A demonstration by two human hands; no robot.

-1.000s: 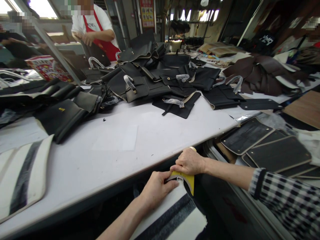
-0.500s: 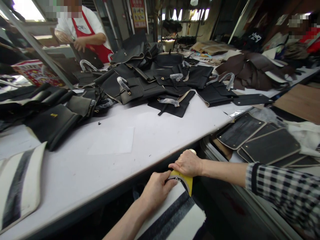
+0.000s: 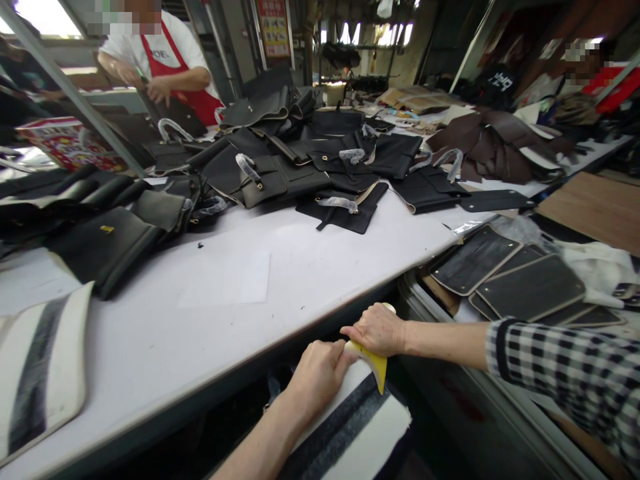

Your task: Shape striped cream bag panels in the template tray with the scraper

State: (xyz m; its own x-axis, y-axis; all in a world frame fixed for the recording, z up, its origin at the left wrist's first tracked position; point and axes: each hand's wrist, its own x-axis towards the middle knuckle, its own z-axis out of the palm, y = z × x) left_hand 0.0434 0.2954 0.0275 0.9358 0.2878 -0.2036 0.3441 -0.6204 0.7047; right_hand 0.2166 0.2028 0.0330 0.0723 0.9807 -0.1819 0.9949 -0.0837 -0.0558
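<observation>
My right hand [image 3: 379, 329] is closed around a yellow scraper-like tool [image 3: 379, 367] with a curved edge, and a pale rounded end shows past the knuckles. The tool lies against the upper end of a white panel [image 3: 376, 440] crossed by a dark, rough stripe. My left hand [image 3: 320, 370] grips that panel near its top corner, thumb on the upper face, close beside the tool's edge. The panel is held tilted below the table's front edge, and its lower part runs out of view. A similar striped panel [image 3: 63, 380] lies on the table at far left.
Black leather bag pieces [image 3: 280, 177] with plastic-wrapped handles heap across the white table [image 3: 300, 267]. Dark stitched panels [image 3: 533, 287] are stacked at right, with brown leather pieces [image 3: 500, 143] behind. A person in a red apron [image 3: 193, 100] stands across the table.
My left thumb has shifted up along the panel's end towards the yellow tool, covering the corner that showed before. The tool has turned slightly, its tip pointing lower. The view has moved slightly.
</observation>
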